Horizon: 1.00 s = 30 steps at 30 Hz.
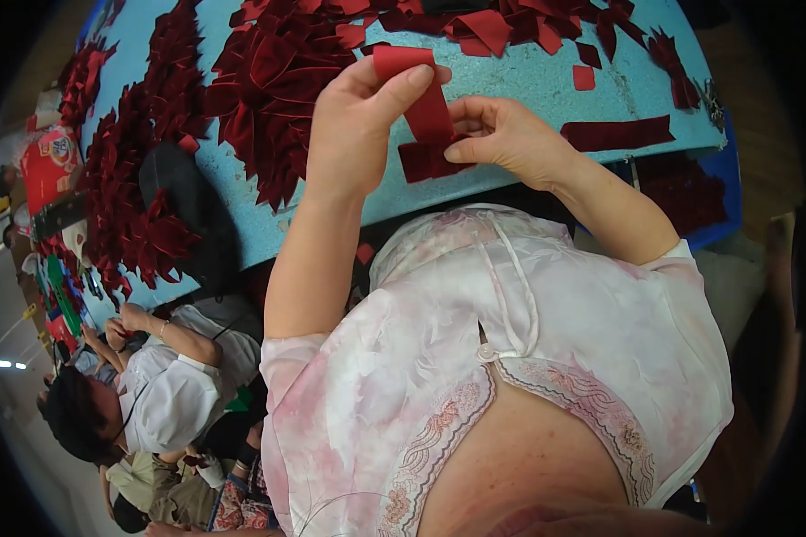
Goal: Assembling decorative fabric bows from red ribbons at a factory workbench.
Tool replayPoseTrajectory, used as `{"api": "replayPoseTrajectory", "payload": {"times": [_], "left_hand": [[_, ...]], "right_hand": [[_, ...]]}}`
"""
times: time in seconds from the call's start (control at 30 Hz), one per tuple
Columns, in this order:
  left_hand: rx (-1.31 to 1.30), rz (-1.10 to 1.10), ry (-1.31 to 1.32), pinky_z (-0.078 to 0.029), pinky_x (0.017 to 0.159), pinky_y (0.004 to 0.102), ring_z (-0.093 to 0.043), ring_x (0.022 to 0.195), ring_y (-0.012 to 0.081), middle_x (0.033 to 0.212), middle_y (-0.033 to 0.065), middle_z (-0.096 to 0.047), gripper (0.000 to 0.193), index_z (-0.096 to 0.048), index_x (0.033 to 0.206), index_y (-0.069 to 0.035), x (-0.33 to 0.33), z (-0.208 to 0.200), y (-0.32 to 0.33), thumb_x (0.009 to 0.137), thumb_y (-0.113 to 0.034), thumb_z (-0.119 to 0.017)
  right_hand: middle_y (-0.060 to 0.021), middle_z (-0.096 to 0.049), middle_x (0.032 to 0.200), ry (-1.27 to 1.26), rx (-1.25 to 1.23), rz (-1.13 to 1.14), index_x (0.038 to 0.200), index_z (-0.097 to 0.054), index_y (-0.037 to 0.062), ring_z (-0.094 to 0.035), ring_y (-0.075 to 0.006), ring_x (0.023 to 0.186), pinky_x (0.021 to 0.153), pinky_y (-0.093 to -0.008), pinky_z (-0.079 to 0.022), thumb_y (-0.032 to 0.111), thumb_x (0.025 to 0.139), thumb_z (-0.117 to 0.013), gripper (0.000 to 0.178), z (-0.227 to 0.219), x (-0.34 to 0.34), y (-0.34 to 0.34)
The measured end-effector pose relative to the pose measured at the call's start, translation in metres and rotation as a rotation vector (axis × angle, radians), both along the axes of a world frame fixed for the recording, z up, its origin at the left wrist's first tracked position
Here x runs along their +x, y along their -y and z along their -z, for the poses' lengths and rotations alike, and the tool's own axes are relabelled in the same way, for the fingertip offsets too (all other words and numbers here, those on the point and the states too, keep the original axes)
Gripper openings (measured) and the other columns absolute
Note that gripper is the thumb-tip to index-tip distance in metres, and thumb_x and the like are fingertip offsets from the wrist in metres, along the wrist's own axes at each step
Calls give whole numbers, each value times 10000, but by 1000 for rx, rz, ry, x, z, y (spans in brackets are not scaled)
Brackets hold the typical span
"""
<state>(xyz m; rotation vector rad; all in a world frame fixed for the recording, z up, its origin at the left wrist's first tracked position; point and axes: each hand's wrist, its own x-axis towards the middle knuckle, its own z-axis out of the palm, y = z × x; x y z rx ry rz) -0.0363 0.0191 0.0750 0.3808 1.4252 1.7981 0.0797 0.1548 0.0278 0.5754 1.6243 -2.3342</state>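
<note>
My left hand pinches the upper end of a red velvet ribbon between thumb and fingers. The strip folds over at the top, with its brighter red, matt side showing. Lower down, my right hand is closed on the same ribbon, thumb in front. There the dark velvet side shows in a short folded piece near the table's front edge. A loose dark red ribbon strip lies right of my right hand. Left of my left hand is a large heap of dark red velvet bows.
The light blue table carries more ribbon pieces along its far side and a single bow at right. A black rounded object sits at the left edge. A blue bin stands below right. Other people sit at left.
</note>
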Motion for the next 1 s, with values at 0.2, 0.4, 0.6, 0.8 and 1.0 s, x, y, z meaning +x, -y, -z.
{"api": "replayPoseTrajectory", "payload": {"times": [0.2, 0.4, 0.6, 0.8, 1.0], "left_hand": [[129, 257, -868, -479, 817, 316, -638, 928, 215, 961, 78, -684, 211, -681, 960, -70, 26, -16, 31, 756, -28, -651], [2, 587, -1119, -485, 791, 352, -635, 914, 278, 992, 47, -677, 220, -690, 947, -94, 48, -1, 49, 745, -22, -643], [-260, 181, -564, -448, 810, 265, -602, 897, 164, 1002, 64, -653, 118, -640, 930, -32, 42, 3, 61, 815, -4, -639], [68, -246, -88, -437, 741, 195, -532, 852, 62, 941, 13, -592, 164, -542, 945, -34, 49, 29, 31, 834, -9, -660], [117, -215, -101, -436, 739, 201, -526, 856, 63, 954, 16, -574, 216, -522, 936, -47, 60, 34, 31, 803, 32, -672]], "right_hand": [[-42, -614, 1072, -230, 75, 140, 1176, -563, 10, -580, -91, 945, 853, -238, -478, 5, 806, -631, 376, 1, -10, -17], [-28, -615, 1066, -442, 244, 262, 1189, -564, 27, -576, -82, 945, 854, -228, -473, 20, 839, -618, 355, -10, -15, -25], [-21, -611, 1050, -444, 250, 292, 1181, -565, 33, -568, -74, 921, 831, -228, -471, 60, 852, -637, 338, -19, -11, -17], [-30, -606, 1048, -421, 136, 271, 1167, -563, 23, -564, -77, 912, 816, -225, -468, 71, 849, -645, 332, -21, -6, 3], [-40, -602, 1038, -406, 204, 332, 1155, -564, 15, -565, -89, 914, 829, -226, -461, 65, 847, -640, 321, -15, -7, 4]]}}
